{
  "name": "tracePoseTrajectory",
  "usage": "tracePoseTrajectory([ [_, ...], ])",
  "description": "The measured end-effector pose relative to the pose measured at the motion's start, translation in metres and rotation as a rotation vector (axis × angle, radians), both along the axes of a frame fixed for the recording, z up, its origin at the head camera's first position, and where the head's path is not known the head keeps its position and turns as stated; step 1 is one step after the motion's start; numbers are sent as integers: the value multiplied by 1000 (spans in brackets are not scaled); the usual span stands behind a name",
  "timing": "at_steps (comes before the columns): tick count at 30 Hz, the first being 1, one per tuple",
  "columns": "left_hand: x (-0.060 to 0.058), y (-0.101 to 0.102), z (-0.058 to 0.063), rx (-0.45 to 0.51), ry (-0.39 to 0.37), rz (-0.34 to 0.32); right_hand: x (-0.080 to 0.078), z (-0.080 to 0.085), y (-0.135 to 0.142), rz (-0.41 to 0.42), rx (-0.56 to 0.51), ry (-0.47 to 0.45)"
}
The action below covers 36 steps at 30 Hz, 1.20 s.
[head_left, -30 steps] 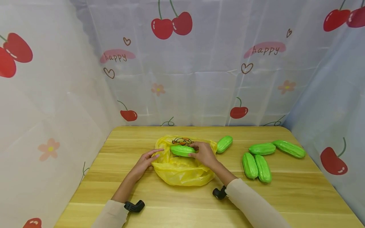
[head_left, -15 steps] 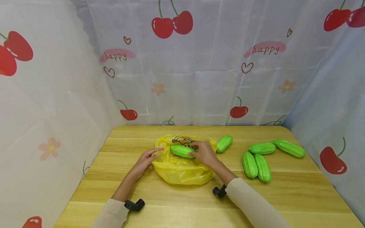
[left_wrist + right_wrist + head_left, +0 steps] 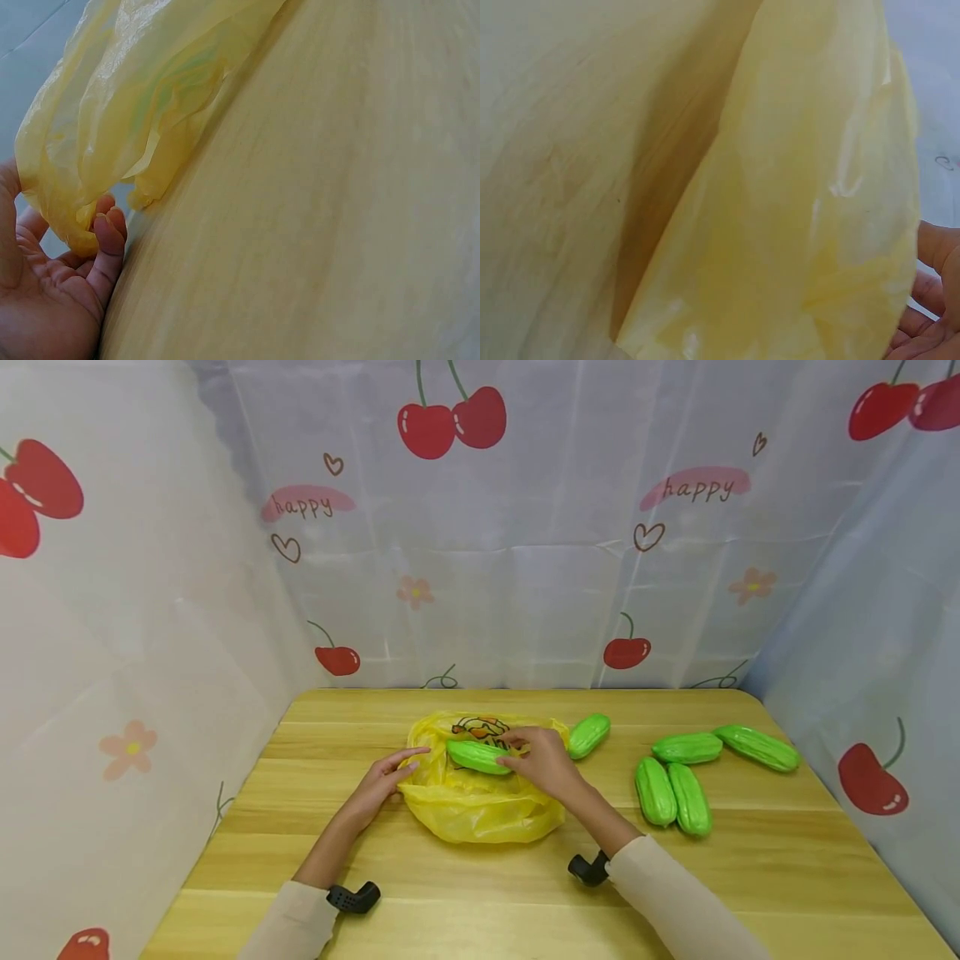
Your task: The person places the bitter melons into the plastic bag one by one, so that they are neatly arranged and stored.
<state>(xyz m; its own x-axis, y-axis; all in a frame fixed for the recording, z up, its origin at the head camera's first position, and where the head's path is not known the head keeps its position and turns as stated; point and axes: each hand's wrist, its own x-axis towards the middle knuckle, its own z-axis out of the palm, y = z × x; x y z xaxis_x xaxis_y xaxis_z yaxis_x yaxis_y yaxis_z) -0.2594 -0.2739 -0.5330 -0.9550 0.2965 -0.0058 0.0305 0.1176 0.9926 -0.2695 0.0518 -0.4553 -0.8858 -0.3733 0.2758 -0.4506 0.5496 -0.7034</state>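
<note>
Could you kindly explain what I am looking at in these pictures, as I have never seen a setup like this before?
There is no robot here, just a person's two bare hands. The widest picture comes from a camera worn on the head, looking forward and down; the other two come from one camera on each wrist.

On the wooden table sits an open yellow plastic bag, with a ridged green piece visible inside. Five similar loose pieces lie to the right of the bag.

The left hand holds the bag's edge. The right hand is at the end of the green piece inside; whether it grips it, I cannot tell. Behind hangs a cherry-printed sheet.
</note>
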Motion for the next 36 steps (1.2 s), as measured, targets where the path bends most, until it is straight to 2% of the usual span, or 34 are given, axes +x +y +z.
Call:
tracePoseTrajectory([
  [11,3,0,0,-2,-1,-4,26,23,24,1,-25,83],
  [15,2,0,-1,-17,13,7,33,30,36,-24,-28,95],
  [27,2,-1,-1,-32,34,-1,53,41,75,-73,-8,142],
  [36,1,-1,-2,-35,35,2,67,43,109,-132,29,234],
])
